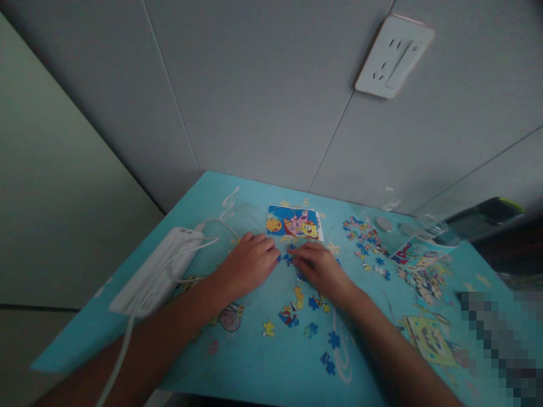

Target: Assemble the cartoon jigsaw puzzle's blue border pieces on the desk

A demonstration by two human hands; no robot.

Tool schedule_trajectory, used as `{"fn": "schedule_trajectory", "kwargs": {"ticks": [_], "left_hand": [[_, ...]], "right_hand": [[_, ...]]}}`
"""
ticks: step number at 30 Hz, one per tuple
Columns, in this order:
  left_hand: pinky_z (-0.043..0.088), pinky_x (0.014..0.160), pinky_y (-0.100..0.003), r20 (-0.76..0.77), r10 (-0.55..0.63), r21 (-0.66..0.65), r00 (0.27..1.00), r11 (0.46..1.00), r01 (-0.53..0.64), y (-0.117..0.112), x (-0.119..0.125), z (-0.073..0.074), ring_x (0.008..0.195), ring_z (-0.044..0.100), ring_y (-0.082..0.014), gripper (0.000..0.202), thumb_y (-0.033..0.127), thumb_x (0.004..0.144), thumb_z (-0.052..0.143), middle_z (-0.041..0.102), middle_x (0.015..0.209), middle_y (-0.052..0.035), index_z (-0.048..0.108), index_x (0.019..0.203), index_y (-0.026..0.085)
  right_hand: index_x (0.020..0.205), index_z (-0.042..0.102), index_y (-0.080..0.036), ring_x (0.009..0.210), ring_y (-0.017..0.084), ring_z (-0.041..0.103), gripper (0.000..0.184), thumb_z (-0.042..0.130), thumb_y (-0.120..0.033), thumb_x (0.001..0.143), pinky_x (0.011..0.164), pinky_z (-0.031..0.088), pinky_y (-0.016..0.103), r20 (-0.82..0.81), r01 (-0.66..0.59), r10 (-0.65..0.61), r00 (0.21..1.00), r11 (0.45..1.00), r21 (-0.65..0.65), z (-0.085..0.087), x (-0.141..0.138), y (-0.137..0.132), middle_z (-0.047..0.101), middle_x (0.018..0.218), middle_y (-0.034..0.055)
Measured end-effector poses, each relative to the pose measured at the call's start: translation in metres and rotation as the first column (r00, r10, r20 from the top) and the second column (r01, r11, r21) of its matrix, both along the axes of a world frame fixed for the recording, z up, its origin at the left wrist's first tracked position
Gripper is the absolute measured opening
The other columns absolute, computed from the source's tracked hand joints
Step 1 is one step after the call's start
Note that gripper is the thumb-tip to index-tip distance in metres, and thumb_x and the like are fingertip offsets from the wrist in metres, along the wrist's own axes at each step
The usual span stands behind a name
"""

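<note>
My left hand [251,261] rests on the table with its fingers closed together, their tips at a small blue jigsaw piece. Opposite it, my right hand [319,268] pinches at blue jigsaw pieces [289,258] that lie between the two hands. The fingers partly hide these pieces. Just beyond the hands lies a picture card [292,222] with cartoon figures on blue. Nearer to me are loose pieces: a yellow one [268,328], a red and blue cluster [288,316] and several blue ones [334,340].
A white power strip [146,280] with cables stands left on the blue patterned table [237,373]. On the right are a pile of colourful pieces [367,237], a second pile [426,285] and a clear container with a picture label [419,253]. Behind rises a grey wall with a socket [394,56].
</note>
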State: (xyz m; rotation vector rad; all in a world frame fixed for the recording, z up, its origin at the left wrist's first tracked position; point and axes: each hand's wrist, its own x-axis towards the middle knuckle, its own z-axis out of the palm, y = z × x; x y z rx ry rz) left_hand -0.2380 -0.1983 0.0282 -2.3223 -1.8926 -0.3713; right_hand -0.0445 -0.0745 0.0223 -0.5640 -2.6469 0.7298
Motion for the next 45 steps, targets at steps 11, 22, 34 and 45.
{"fn": "schedule_trajectory", "kwargs": {"ticks": [11,22,34,45], "left_hand": [[0.035,0.08,-0.038,0.012,-0.012,-0.001,1.0,1.0,0.012,0.002,0.001,-0.002,0.093,0.055,-0.0226,0.018,0.029,0.1,0.053,0.063,0.093,-0.0058,0.067,0.096,0.018],[0.035,0.081,-0.038,0.01,0.007,-0.025,1.0,1.0,-0.006,0.003,0.001,-0.003,0.095,0.055,-0.0225,0.017,0.031,0.099,0.055,0.063,0.094,-0.0043,0.066,0.094,0.019],[0.035,0.081,-0.039,0.0,0.01,-0.028,1.0,1.0,-0.01,0.002,0.0,-0.003,0.094,0.055,-0.0231,0.017,0.032,0.098,0.056,0.063,0.094,-0.0045,0.065,0.094,0.019],[0.036,0.081,-0.039,-0.018,0.016,-0.033,1.0,0.999,-0.017,0.002,-0.001,0.0,0.094,0.055,-0.0236,0.017,0.032,0.098,0.057,0.063,0.094,-0.0047,0.065,0.093,0.019]], "right_hand": [[0.115,0.073,-0.028,0.082,0.018,0.06,0.027,0.065,-0.02,0.091,0.076,0.048,0.032,0.079,0.064,-0.062,0.995,0.998,-0.018,-0.003,-0.006,-0.004,0.067,0.09,0.0037],[0.096,0.069,-0.022,0.076,0.017,0.058,0.014,0.075,-0.023,0.084,0.07,0.043,0.029,0.0,0.13,-0.131,0.991,0.986,-0.101,-0.007,-0.01,-0.006,0.066,0.084,0.0009],[0.093,0.073,-0.023,0.076,0.016,0.059,0.007,0.071,-0.021,0.087,0.071,0.043,0.03,-0.019,0.132,-0.133,0.991,0.991,-0.028,-0.01,-0.014,-0.008,0.068,0.082,-0.0002],[0.103,0.074,-0.024,0.079,0.016,0.061,0.016,0.066,-0.021,0.091,0.073,0.046,0.03,-0.01,0.092,-0.092,0.996,0.996,-0.012,-0.006,-0.012,-0.01,0.069,0.088,0.0023]]}}
